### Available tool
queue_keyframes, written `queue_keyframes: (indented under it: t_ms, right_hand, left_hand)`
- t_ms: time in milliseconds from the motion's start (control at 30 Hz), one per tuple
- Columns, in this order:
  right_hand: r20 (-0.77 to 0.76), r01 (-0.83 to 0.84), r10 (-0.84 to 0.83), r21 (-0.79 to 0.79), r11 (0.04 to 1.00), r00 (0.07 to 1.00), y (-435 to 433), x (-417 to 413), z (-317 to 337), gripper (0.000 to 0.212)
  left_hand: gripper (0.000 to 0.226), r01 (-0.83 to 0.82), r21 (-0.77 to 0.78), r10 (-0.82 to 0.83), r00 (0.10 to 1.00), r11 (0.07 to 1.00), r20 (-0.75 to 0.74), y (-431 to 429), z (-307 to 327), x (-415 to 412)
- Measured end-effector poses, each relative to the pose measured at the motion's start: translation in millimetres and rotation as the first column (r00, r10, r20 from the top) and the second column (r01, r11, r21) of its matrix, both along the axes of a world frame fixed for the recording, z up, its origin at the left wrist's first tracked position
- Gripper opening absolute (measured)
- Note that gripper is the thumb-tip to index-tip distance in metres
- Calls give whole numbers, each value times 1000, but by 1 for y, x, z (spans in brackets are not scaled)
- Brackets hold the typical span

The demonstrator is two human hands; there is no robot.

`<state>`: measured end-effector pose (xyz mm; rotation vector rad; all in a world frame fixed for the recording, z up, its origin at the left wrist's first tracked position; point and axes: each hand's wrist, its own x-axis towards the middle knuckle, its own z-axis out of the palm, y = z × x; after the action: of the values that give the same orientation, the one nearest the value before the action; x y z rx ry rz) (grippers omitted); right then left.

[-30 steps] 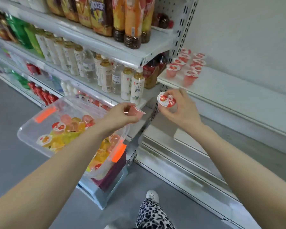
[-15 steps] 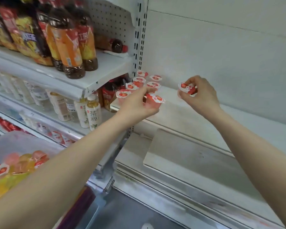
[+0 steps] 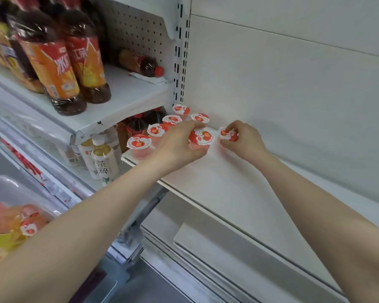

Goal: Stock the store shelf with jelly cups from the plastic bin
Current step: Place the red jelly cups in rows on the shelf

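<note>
Together — left hand (image 3: 177, 143) grips jelly cup (image 3: 202, 136), right hand (image 3: 243, 141) pinches second cup (image 3: 227, 134).

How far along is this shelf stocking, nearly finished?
Early on. Done: at least five jelly cups stand at the shelf's left end. In hand: the left hand grips one cup and the right hand a second cup, low over the shelf. Left: most of the shelf is bare, and the plastic bin holds many more cups.

- Saw pink cups (image 3: 139, 142) under white lids printed with red strawberries.
- Saw a plain white shelf (image 3: 228, 182).
- Saw dark brown bottles (image 3: 59, 68) with orange-red labels.
</note>
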<state>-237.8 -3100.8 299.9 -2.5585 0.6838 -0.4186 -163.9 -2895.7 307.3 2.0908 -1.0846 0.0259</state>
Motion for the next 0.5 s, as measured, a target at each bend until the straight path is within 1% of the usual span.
queue_keyframes:
  t_ms: [300, 433, 500]
  right_hand:
    - [54, -75, 76, -17, 997, 996, -21, 32, -7, 31]
    - [59, -132, 135, -50, 990, 989, -29, 34, -12, 31]
    - [43, -184, 189, -99, 978, 981, -35, 32, -12, 32]
  left_hand:
    - [58, -30, 70, 26, 998, 997, 59, -22, -4, 12]
    - [56, -58, 114, 41, 989, 992, 144, -32, -7, 15]
    - [52, -74, 146, 43, 979, 987, 201, -38, -8, 17]
